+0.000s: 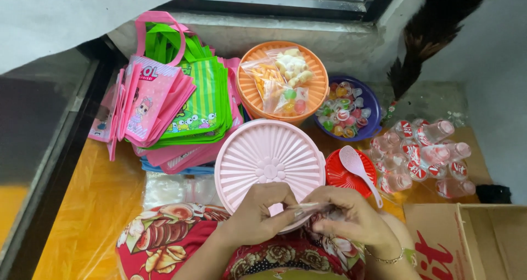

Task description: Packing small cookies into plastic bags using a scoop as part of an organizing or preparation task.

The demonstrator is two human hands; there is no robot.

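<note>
Both hands meet over the near edge of a round pink ribbed lid (266,156). My left hand (258,214) and my right hand (351,217) pinch a small clear plastic bag (307,207) between their fingertips. The bag's contents are hidden by the fingers. A thin bracelet circles my right wrist. My lap, in red flowered cloth (164,236), lies under the hands.
An orange bowl (250,93) holds bagged sweets; a purple bowl (373,102) holds jelly cups. Small pink and green tote bags (175,104) are stacked at left. A red basket (340,176) with a pink spoon, several small bottles (422,154) and a cardboard box (466,241) are at right.
</note>
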